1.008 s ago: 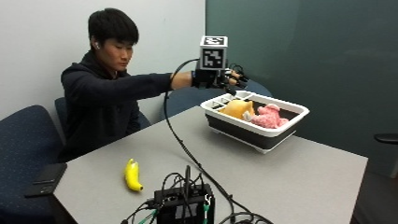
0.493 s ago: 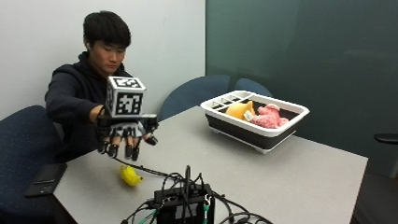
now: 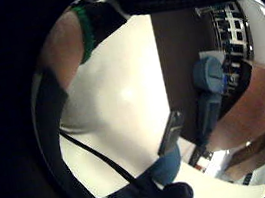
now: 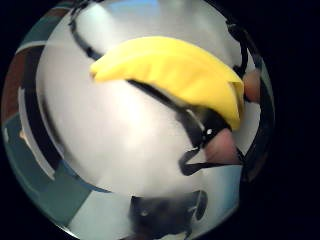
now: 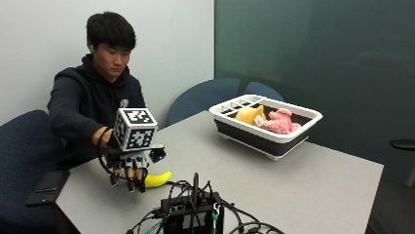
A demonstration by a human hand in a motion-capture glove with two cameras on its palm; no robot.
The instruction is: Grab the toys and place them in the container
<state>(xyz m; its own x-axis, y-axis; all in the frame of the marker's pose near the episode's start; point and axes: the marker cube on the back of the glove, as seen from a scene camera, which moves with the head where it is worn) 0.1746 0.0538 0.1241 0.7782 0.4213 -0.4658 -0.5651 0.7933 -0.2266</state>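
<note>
A: Banana (image 5: pixel 158 179) lies on the grey table (image 5: pixel 311 185) at the lower left of the outside view, partly behind the gloved right hand (image 5: pixel 133 163), whose fingers hang straight down, spread, pinching nothing. The white container (image 5: pixel 266 124), right of centre, already holds a pink plush (image 5: pixel 280 122) and a yellow toy (image 5: pixel 250 115).

B: And the thumb-side palm view?

A: The banana (image 4: pixel 170 80) fills the upper centre, close under the palm; a fingertip (image 4: pixel 222 147) shows lower right.

B: Little-finger side?

A: Only table and a chair (image 3: pixel 208 74) at right.

B: Risk?

A: The curved fruit could roll toward the black box (image 5: pixel 191 214) and its cables when the fingers close.
</note>
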